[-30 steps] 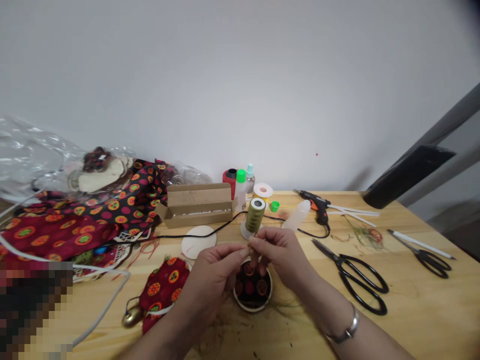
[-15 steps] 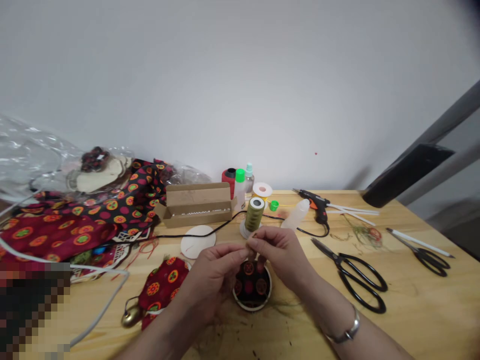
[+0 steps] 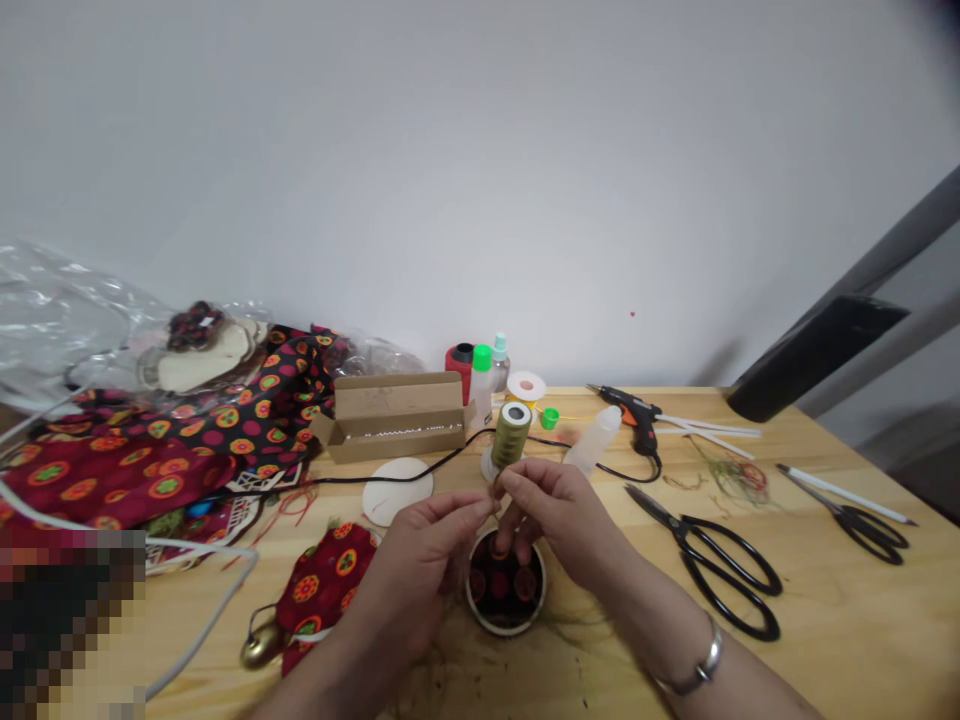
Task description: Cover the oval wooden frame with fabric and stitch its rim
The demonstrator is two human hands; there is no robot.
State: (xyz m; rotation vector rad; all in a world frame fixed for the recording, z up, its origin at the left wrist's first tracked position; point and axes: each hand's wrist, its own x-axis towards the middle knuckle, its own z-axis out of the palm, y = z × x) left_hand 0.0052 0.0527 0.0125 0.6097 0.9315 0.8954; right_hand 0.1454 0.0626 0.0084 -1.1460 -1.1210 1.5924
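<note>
My left hand (image 3: pixel 442 530) and my right hand (image 3: pixel 551 510) meet fingertip to fingertip above a small round piece (image 3: pixel 506 590) with dark patterned fabric and a pale rim. Each hand pinches thumb against forefinger; what lies between them is too thin and small to make out, with a brownish bit showing at the right fingertips. The right hand's other fingers hang over the round piece's far edge. Just behind the hands an olive thread spool (image 3: pixel 512 435) stands upright. Left of my left hand lies red patterned fabric (image 3: pixel 330 575), partly covered by the forearm, beside a brass bell (image 3: pixel 261 645).
Large black-handled scissors (image 3: pixel 712 560) lie to the right, with smaller scissors (image 3: pixel 862 525) and a white pencil (image 3: pixel 847 493) beyond. Behind are a glue gun (image 3: pixel 634 415), a squeeze bottle (image 3: pixel 595 440), an open cardboard box (image 3: pixel 397 415) and a white disc (image 3: pixel 397 490). Patterned cloth (image 3: pixel 112 460) is heaped left.
My fingertips stay together over the round piece. The right hand's lower fingers have spread downward over its far edge. The whole view has shifted slightly.
</note>
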